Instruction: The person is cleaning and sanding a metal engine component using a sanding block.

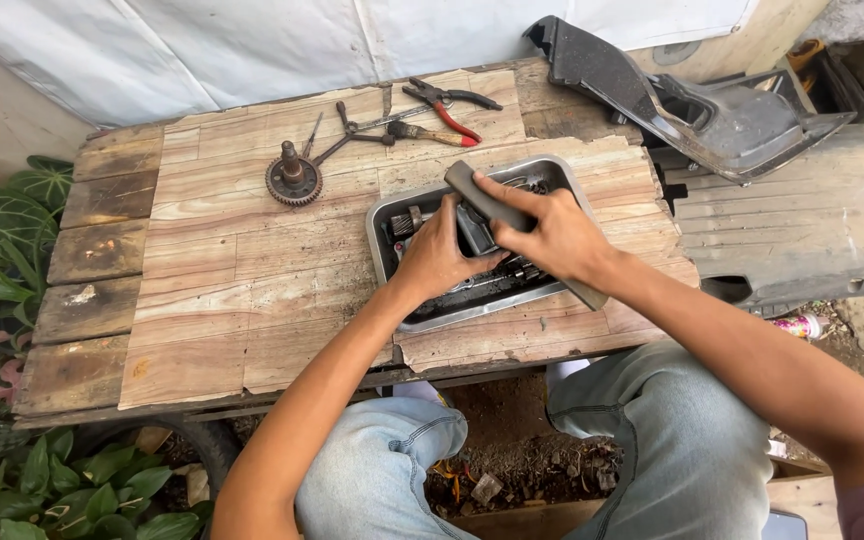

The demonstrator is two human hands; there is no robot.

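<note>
Seated at a worn wooden table (pixel 242 290), a person works both hands over a shallow metal tray (pixel 562 175) of small greasy metal parts near the table's front-right edge. The right hand (pixel 557 235) is closed around a long grey bar (pixel 477 190); the left hand (pixel 437 258) curls over what seems a dark part in the tray. Behind lie red-handled pliers (pixel 452 105), a rusty gear (pixel 293 180) and bare planks to the left.

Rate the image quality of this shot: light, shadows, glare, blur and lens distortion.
Head view: soft, even daylight with faint shadows only under the hands; mild sheen on the metal tray rim, no harsh glare. Left hand, right hand and pliers look sharp, no motion blur. Wide-angle bending shows at the edges, curving the wooden table slightly.
</note>
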